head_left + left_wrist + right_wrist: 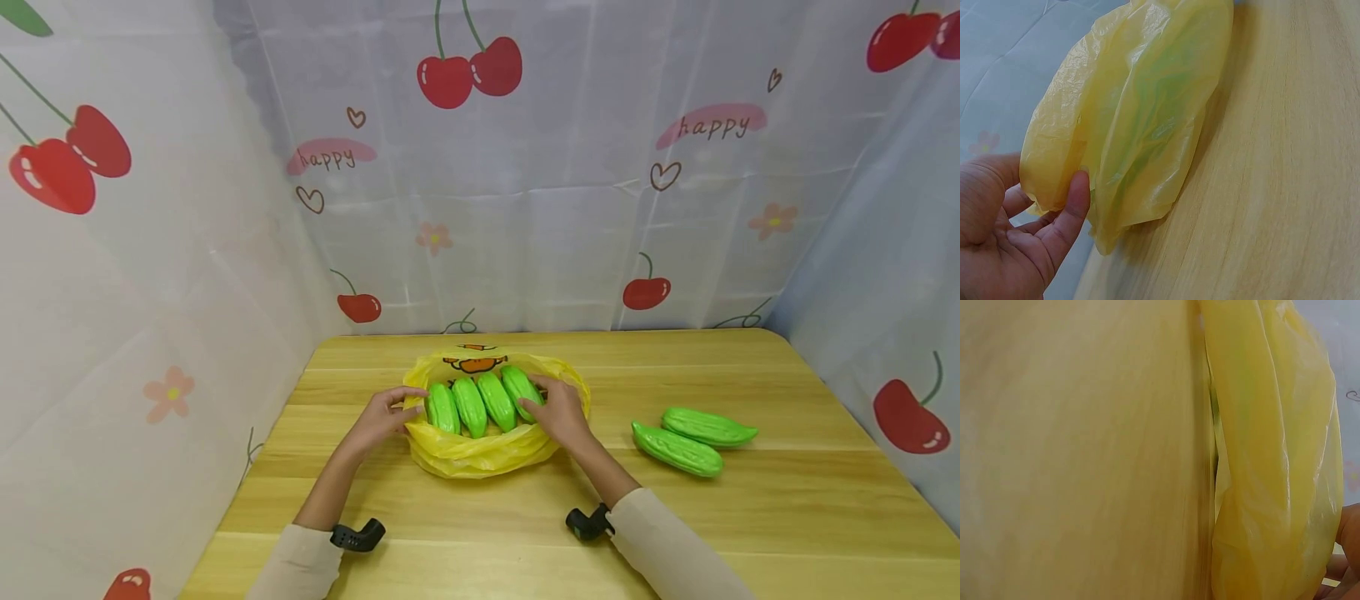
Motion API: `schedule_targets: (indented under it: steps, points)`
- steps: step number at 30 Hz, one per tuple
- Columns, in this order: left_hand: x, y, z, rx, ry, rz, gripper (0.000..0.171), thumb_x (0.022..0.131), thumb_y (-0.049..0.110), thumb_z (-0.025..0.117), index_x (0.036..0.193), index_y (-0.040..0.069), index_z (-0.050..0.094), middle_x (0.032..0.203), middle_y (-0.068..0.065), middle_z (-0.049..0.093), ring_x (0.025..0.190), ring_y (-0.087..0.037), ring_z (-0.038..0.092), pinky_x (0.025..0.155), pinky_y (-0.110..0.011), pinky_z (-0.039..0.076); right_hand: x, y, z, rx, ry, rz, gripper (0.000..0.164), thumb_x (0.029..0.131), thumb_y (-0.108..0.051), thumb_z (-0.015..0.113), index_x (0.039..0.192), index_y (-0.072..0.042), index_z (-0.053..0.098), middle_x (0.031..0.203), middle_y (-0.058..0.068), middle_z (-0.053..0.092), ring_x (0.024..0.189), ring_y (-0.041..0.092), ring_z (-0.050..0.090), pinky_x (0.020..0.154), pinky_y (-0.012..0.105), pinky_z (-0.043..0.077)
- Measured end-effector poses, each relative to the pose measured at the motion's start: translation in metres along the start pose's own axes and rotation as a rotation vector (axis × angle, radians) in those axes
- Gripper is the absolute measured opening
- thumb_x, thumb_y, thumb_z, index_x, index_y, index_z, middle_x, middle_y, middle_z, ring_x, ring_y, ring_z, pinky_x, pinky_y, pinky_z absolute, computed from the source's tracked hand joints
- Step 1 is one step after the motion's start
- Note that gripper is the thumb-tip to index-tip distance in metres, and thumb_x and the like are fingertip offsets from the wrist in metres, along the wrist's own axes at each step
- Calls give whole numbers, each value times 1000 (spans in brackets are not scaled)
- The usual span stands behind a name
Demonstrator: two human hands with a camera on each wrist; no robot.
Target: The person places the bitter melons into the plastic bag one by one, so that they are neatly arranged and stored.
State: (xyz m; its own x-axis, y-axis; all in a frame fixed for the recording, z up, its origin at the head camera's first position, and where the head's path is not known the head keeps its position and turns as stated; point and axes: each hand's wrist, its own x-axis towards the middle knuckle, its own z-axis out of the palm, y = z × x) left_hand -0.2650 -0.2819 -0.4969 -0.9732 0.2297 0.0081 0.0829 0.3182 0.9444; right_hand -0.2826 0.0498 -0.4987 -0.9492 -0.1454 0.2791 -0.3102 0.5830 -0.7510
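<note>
A yellow plastic bag [480,458] lies on the table with its mouth spread wide. Inside it, several green toy bitter melons [470,408] sit side by side. My left hand [380,421] pinches the bag's left rim; in the left wrist view its thumb [1077,197] lies on one side of the film and the index finger goes behind it. At the bag's right side, my right hand [558,412] grips the rightmost bitter melon [519,390] between thumb and fingers. In the right wrist view the bag [1272,456] hides most of that hand.
Two more bitter melons [677,451] lie against each other on the wooden table [487,550], right of the bag. Cherry-printed curtains [525,208] stand behind the table and at both sides. Each wrist wears a black camera [358,536].
</note>
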Motion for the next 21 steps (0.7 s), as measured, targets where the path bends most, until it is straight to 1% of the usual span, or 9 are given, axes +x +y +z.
schedule_targets:
  steps: [5, 12, 16, 20, 21]
  points:
    - [0, 0, 0, -3, -1, -2, 33, 100, 11, 65, 133, 4, 65, 139, -20, 58, 80, -22, 65, 66, -34, 58, 0, 0, 0, -4, -16, 5, 51, 88, -14, 80, 132, 6, 64, 116, 21, 71, 104, 33, 68, 84, 47, 57]
    - [0, 0, 0, -6, -2, -5, 33, 100, 12, 65, 133, 4, 65, 138, -19, 58, 80, -21, 65, 67, -35, 58, 1, -1, 0, -29, -50, 24, 54, 89, -14, 80, 134, 7, 61, 117, 21, 71, 98, 31, 69, 78, 43, 58]
    - [0, 0, 0, -10, -3, -1, 34, 100, 11, 64, 133, 4, 64, 137, -20, 58, 80, -21, 66, 67, -35, 59, 0, -2, 0, -40, -72, 40, 56, 88, -13, 80, 136, 7, 60, 120, 21, 70, 103, 33, 68, 82, 45, 58]
    - [-1, -2, 1, -14, -7, 11, 34, 100, 10, 64, 133, 2, 64, 137, -21, 58, 79, -20, 65, 66, -34, 59, 0, -1, 0, -46, -78, 35, 54, 88, -12, 80, 135, 8, 60, 122, 22, 69, 108, 36, 67, 86, 48, 57]
    - [-2, 2, 1, -14, -8, 8, 34, 100, 9, 64, 133, 1, 63, 137, -22, 58, 79, -20, 65, 66, -35, 59, 0, -1, 0, -46, -79, 33, 54, 88, -12, 80, 134, 7, 61, 122, 22, 69, 108, 36, 67, 86, 48, 57]
